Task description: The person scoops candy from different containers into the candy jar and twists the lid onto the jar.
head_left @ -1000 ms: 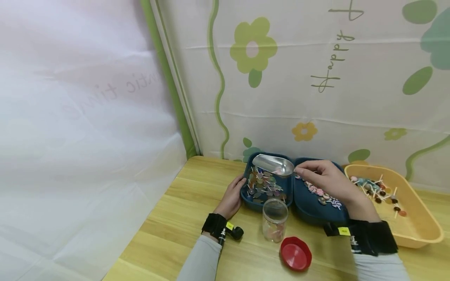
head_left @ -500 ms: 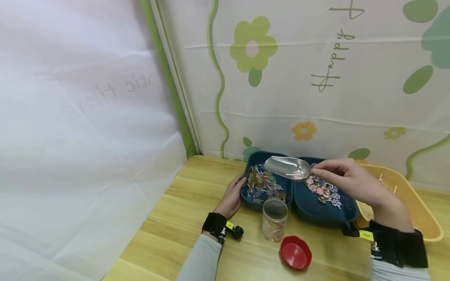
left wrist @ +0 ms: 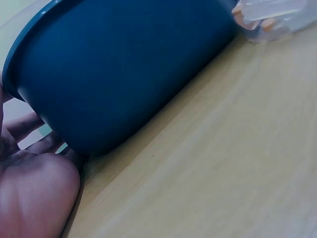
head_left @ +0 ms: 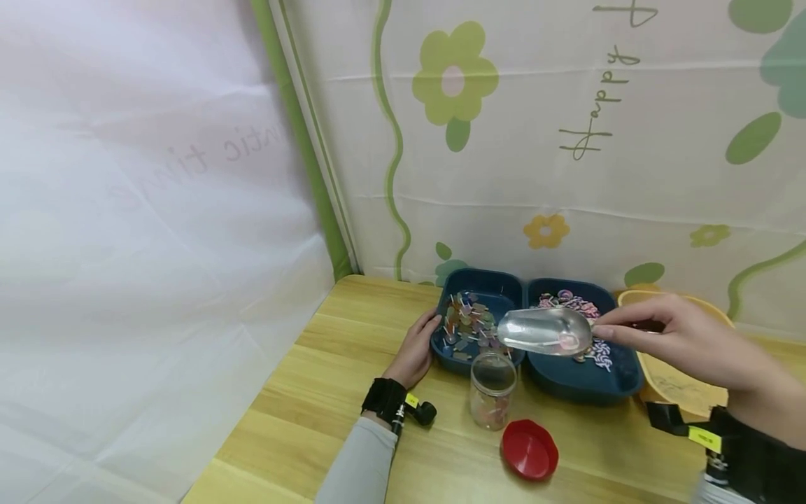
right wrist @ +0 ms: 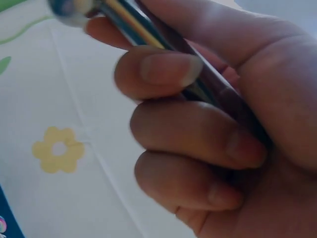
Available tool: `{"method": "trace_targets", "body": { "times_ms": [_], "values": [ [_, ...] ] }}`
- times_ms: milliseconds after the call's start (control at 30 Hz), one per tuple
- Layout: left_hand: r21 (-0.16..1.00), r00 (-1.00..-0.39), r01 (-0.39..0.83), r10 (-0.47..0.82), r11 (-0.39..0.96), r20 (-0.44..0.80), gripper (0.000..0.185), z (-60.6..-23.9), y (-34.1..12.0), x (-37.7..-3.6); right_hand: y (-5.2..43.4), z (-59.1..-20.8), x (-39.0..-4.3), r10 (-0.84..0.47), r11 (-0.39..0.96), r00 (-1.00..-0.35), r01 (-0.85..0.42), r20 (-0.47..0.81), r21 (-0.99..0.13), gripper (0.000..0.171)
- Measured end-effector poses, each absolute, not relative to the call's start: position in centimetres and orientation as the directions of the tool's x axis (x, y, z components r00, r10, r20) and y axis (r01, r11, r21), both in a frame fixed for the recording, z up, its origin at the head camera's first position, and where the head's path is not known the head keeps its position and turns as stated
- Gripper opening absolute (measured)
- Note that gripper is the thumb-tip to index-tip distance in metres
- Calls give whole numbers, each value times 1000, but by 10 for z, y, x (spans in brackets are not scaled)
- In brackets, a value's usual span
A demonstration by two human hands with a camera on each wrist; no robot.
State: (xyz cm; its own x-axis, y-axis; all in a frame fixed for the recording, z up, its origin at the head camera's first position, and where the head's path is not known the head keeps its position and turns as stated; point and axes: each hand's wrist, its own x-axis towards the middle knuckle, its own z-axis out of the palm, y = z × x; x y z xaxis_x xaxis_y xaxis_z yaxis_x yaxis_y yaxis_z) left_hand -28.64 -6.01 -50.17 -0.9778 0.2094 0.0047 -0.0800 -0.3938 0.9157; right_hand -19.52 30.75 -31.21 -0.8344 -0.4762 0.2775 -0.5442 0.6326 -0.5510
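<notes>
A: What occupies the left of the field?

B: The left hand (head_left: 413, 353), fingers extended rather than clenched, resting against the outer wall of the left blue tray (head_left: 450, 362), in which assorted lollipops (head_left: 467, 325) lie

A: And towards the middle?

B: An uncapped clear jar (head_left: 492, 392), upright on the wooden table (head_left: 315, 378) just in front of that tray, a few pinkish pieces near its base; beside it, the red lid (head_left: 530, 450), hollow side up. Above, a metal scoop (head_left: 535, 329) is held aloft, carrying a pink lollipop (head_left: 569, 341), with the right blue tray (head_left: 579, 390) and its swirled lollipops (head_left: 576, 301) partly hidden behind

A: Finally, the right?

B: The right hand (head_left: 695, 343), fingers curled round the scoop's handle (right wrist: 134, 24), partly covering a yellow tray (head_left: 674, 383)
</notes>
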Motion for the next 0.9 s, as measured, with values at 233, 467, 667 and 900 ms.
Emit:
{"method": "trace_targets", "body": {
  "times_ms": [233, 467, 667, 900],
  "values": [
    [912, -976, -78, 218, -402, 12, 50, -500, -60, -286, 307, -309, -190, -529, 631, -823, -545, 207, -552, 18],
    [915, -977, -75, 212, -395, 12, 51, -498, -60, -285, 305, -308, -191, -574, 649, -806, -555, 144, -521, 16],
    [915, -977, -80, 214, -395, 7, 52, -498, -60, -286, 306, -309, -191, -584, 652, -800, -564, 139, -506, 17],
    [912, -977, -78, 213, -402, 10, 51, -500, -59, -285, 307, -311, -190, -580, 660, -798, -578, 165, -479, 19]
  ]
}}
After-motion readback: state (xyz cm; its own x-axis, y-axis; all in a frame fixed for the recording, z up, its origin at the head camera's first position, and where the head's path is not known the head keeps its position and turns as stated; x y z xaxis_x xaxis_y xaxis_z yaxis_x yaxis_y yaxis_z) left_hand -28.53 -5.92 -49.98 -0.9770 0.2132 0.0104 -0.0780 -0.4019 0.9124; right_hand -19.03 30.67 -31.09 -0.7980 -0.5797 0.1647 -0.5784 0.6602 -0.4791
